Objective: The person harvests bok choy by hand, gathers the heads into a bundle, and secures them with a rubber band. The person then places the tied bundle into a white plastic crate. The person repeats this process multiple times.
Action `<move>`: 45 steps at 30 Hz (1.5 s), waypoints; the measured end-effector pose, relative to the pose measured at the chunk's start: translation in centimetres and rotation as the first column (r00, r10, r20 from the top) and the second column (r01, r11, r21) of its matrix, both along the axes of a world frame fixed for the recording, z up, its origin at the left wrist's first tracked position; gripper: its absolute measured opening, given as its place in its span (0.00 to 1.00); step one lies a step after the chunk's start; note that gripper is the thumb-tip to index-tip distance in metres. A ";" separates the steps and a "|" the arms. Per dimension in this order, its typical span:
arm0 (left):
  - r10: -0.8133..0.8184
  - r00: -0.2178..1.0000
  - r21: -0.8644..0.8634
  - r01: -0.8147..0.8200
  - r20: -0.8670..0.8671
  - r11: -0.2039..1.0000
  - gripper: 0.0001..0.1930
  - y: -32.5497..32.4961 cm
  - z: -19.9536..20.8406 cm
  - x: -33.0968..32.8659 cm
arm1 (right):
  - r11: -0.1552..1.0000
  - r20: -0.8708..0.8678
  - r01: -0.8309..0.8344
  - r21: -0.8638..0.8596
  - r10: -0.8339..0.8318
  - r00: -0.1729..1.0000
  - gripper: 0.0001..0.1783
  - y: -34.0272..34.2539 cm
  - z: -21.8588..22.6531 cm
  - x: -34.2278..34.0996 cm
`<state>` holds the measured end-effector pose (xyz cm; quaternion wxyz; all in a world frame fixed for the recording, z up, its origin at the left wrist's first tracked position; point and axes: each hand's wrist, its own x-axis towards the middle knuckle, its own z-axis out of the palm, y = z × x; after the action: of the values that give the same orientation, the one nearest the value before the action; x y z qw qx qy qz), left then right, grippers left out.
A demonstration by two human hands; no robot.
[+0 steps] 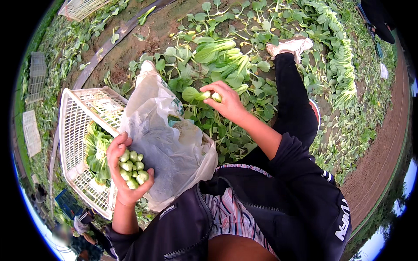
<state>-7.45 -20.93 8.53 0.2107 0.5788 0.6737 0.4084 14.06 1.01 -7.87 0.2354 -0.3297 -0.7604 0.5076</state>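
Observation:
My left hand (114,163) is wrapped round a bunch of bok choy (133,167), the pale cut stem ends facing up. It is beside the white plastic crate (82,177), where more bok choy (98,152) lies with green leaves showing. Farther forward, my right hand (230,103) grips bok choy (191,94), its leaves pointing left and pale bases between the fingers. Just beyond that hand a heap of bok choy (222,56) rests on the leafy ground. A translucent plastic sheet (161,141) covers my left leg.
A long row of bok choy (339,56) lies at the right. Other white crates (31,132) stand at the far left, and a dark hose-like strip (93,63) crosses the soil. My right leg (294,95) stretches ahead. Another person (87,243) is at the lower left.

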 end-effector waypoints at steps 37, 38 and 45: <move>0.065 0.998 -0.007 -0.065 -0.026 0.998 0.42 0.4 0.1 1.0 | 0.347 0.113 0.504 -0.791 -0.727 0.678 0.18 3.6 -13.9 6.7; 0.062 0.998 0.012 -0.062 -0.029 0.998 0.42 0.3 0.1 1.0 | 0.455 0.008 0.400 -0.796 -0.653 0.757 0.19 3.9 -10.6 5.8; 0.081 0.995 0.006 -0.080 -0.055 0.997 0.41 0.1 0.9 1.1 | 0.939 -0.384 -0.187 -0.287 0.066 0.921 0.21 -1.6 9.7 -1.8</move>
<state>-6.31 -20.82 9.41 0.1741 0.5628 0.7012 0.4016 12.21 -0.59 1.82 0.2838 -0.2117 -0.6306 0.6906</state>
